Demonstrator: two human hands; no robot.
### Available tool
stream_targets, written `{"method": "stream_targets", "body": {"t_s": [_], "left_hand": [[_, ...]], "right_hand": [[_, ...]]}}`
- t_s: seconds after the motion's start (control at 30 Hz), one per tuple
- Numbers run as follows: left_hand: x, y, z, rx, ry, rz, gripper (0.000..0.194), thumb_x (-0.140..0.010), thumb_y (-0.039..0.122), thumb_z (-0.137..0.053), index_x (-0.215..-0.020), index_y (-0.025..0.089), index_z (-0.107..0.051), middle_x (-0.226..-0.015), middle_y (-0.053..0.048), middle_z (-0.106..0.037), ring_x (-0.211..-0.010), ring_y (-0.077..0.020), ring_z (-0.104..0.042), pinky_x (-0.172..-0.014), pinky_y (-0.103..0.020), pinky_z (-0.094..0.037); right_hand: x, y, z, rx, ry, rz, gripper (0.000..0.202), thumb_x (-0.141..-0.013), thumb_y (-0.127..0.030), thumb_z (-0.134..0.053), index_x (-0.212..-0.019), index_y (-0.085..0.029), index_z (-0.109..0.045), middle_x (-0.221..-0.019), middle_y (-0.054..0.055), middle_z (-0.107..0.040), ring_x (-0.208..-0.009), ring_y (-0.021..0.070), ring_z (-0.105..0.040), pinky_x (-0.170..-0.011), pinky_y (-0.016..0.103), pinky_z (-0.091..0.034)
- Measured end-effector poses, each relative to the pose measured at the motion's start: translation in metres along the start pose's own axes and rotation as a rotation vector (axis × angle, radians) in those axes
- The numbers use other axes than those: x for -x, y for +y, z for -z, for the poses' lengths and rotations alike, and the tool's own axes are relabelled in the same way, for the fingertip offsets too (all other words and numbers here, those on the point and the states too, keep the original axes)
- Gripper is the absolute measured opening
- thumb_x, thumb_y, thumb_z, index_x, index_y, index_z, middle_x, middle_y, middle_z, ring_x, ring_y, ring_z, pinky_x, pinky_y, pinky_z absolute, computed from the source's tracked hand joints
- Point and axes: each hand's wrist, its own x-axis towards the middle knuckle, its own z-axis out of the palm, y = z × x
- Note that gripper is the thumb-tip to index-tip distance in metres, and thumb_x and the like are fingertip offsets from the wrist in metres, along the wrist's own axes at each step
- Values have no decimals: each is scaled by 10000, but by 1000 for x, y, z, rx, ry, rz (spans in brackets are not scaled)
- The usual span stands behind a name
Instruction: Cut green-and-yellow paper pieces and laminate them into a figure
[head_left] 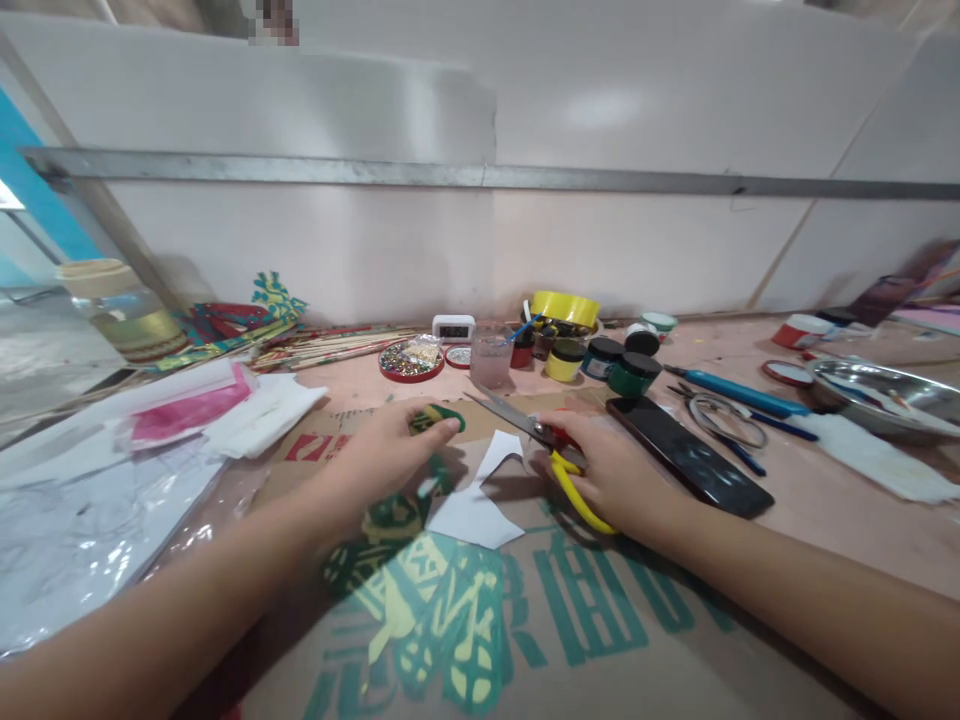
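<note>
Scissors (534, 430) held beside white paper (474, 515)

The white paper, cut to an angular shape, lies on the cardboard (645, 670) between the two hands, overlapping painted green-and-yellow cutouts (472, 640). Its upper part narrows to a neck beside the blades; whether they touch it cannot be told.

The right hand (600, 465) is curled around the red and yellow scissor handles, the blades slightly parted. How far the fingers pass through the loops is hidden. The left hand (397, 440) has thumb and fingers nearly closed on a green piece (448, 413); most of it is covered, so its full shape is unclear.

Large green characters (592, 610) are printed across the cardboard, cut across by the cutouts and the right forearm's shadow. Near the cardboard's far left corner is a red logo (306, 447), its small lettering unreadable. The clock (454, 328) toward the tabletop's (720, 345) far edge shows digits too small to read. A black phone (690, 460) lies by the cardboard's right edge. Toward the tabletop's right side, a metal bowl (847, 393) is cut off by the frame.
</note>
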Motion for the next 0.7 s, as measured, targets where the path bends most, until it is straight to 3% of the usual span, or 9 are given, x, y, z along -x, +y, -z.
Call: {"method": "stream_targets", "body": {"t_s": [0.1,0.2,0.43,0.7], "left_hand": [[-4,-5,24,-382,-14,-109,312,-878,384,-451,-902,185,-690,-969,-85,-724,-878,-259,-662,-727,-311,-486],[-3,-9,38,-595,-69,-93,326,-867,328,-407,-991,179,-670,-1116,-118,-686,-1005,-284,-626,-859,-342,-446],[0,-4,38,-607,-141,-44,288,-871,293,-375,-814,195,-640,-930,-88,-714,-796,-245,-640,-698,-314,-422],[2,-5,35,-530,-116,-23,284,-842,344,-429,-755,196,-655,-847,-70,-722,-724,-216,-634,-666,-283,-423]], "right_hand": [[-2,0,0,38,-19,-8,369,-820,-138,-535,-1188,-140,-569,-1142,147,-676,-985,268,-645,-809,373,-520],[-5,0,-4,66,-35,27,449,-796,-86,-504,-1238,-152,-546,-1211,146,-654,-1079,266,-624,-893,380,-505],[-8,1,-7,76,-103,43,486,-809,-129,-510,-1294,-115,-533,-1266,165,-629,-1136,288,-593,-964,413,-477],[-13,10,-10,72,-20,125,521,-766,-77,-506,-1285,-108,-542,-1293,165,-612,-1190,287,-556,-1016,443,-450]]}}
